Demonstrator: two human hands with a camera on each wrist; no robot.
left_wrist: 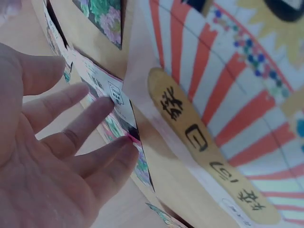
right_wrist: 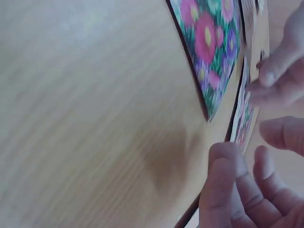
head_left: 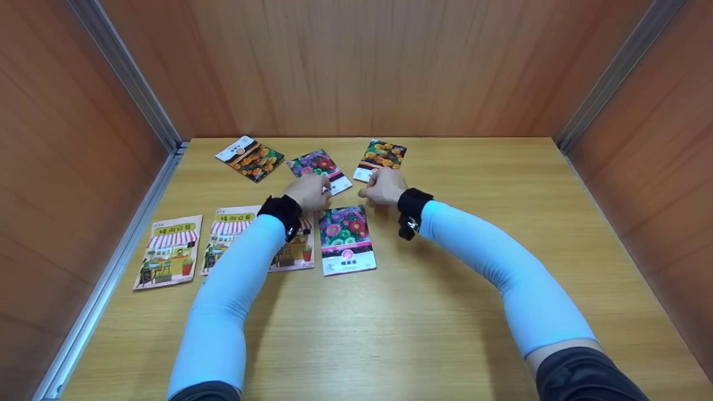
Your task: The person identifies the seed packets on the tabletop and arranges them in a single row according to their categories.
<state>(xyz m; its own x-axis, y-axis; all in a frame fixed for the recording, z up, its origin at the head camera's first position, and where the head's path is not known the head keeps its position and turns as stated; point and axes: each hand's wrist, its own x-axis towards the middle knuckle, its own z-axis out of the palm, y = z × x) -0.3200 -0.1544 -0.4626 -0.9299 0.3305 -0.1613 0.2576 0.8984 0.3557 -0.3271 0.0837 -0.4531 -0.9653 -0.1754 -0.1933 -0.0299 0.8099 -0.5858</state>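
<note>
My left hand (head_left: pixel 308 191) is over the near edge of a seed packet with purple and red flowers (head_left: pixel 318 162). In the left wrist view its fingers are spread and relaxed, the tips close to or touching that packet; I cannot tell which. At the near end of an orange-flower seed packet (head_left: pixel 384 153) is my right hand (head_left: pixel 385 187). Its fingers bend loosely in the right wrist view, thumb apart, nothing visible between them. Between and below the hands lies another purple-and-red flower packet (head_left: pixel 345 239). Striped-awning sunflower packets (left_wrist: pixel 228 95) lie beneath the left forearm.
A second orange-flower packet (head_left: pixel 253 159) lies tilted at the back left. The leftmost sunflower packet (head_left: pixel 170 250) is near the table's left edge. Wood-grain panels (head_left: pixel 367 67) enclose the back and both sides of the wooden table (head_left: pixel 473 345).
</note>
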